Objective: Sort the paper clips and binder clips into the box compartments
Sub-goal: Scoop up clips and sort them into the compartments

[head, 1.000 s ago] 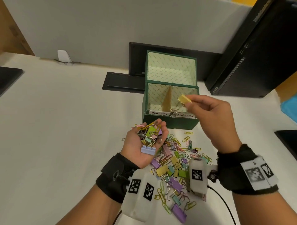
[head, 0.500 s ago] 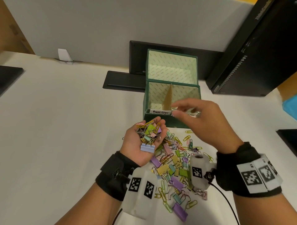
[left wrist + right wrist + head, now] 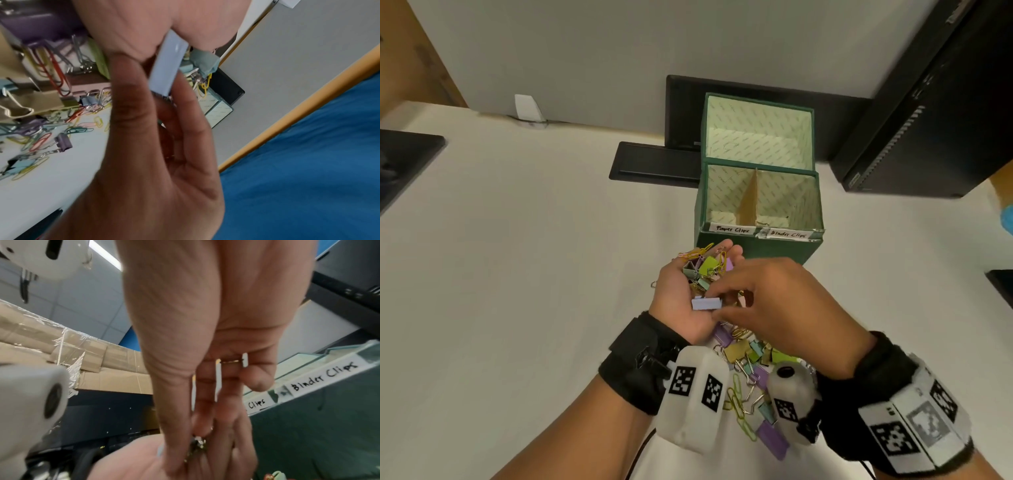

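My left hand [image 3: 676, 301] is cupped palm up in front of the green box [image 3: 756, 248] and holds a handful of mixed clips [image 3: 705, 267]. My right hand [image 3: 784, 308] reaches over that palm, and its thumb and fingers pinch a light blue binder clip [image 3: 706, 304] lying at the heel of the palm. In the left wrist view the same blue clip [image 3: 167, 65] sits between the thumb and a finger. The box has two compartments, labelled Paper Clips [image 3: 732, 229] on the left and Binder Clips [image 3: 787, 234] on the right. A loose pile of coloured clips [image 3: 746, 363] lies on the table under my wrists.
The box lid [image 3: 756, 130] stands upright behind the compartments. A black computer tower [image 3: 928, 120] stands at the right, and a flat black tray [image 3: 654, 161] lies left of the box. A dark panel [image 3: 404, 161] lies at the left edge. The white table [image 3: 534, 257] stretches left.
A second ago my right hand held a yellow binder clip over the box. Then it was empty, came back to my left palm, and now pinches the light blue binder clip.
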